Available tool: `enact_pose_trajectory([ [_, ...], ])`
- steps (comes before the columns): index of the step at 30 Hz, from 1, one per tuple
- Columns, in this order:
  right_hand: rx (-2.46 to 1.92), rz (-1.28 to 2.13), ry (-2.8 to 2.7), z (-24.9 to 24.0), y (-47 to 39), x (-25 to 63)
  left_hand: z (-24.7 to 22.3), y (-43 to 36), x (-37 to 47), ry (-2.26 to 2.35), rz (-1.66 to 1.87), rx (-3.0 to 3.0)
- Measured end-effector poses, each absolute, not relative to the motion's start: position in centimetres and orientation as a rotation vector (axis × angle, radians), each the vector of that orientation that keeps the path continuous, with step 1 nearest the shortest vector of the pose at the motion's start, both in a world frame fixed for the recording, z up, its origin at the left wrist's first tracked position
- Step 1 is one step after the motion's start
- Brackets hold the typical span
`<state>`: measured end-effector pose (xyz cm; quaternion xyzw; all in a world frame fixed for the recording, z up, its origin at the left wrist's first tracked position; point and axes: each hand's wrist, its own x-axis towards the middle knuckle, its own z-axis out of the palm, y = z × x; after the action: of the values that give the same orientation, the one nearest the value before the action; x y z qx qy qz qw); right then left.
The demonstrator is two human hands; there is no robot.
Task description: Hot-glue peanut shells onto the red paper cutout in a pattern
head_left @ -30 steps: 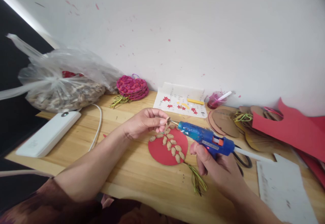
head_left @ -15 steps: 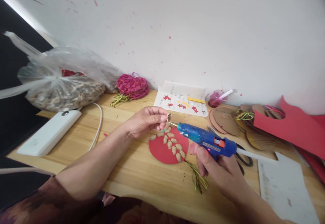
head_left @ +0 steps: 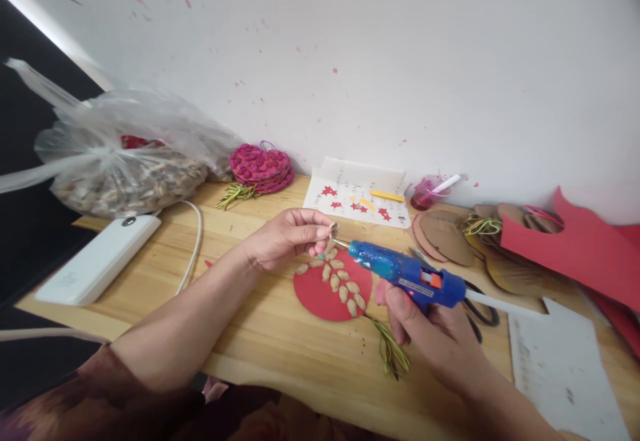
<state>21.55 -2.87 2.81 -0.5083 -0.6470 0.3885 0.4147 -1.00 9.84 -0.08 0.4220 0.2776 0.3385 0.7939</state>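
Glue gun (head_left: 385, 261), blue plastic with a glossy front (its pale label (head_left: 417, 287) is too small to read), is clasped in the right grip (head_left: 425, 324), its metal tip (head_left: 341, 243) at a small shell piece (head_left: 333, 229) pinched by the left grip (head_left: 295, 235). Below, a smooth red disc (head_left: 316, 297) bearing peanut-like shells (head_left: 343, 292) lies on the grained wooden counter (head_left: 270, 334). Behind, white paper (head_left: 350, 191) carries red stars (head_left: 384, 214) and illegible marks.

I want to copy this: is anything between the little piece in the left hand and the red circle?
In this view, yes: the glue gun, its metal tip just under the little piece, above the red circle; curled left-hand fingers hang there too.
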Motion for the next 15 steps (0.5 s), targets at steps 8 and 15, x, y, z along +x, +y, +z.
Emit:
enact_pose_trajectory([
  [8, -1.280, 0.964, -1.614, 2.82, -2.88, 21.52, -0.15, 9.83, -1.04, 0.583, 0.719, 0.909],
  [15, -1.304, 0.962, -1.614, 2.97, -2.83, 21.53, -0.13, 9.77, -1.09, 0.580, 0.731, 0.891],
])
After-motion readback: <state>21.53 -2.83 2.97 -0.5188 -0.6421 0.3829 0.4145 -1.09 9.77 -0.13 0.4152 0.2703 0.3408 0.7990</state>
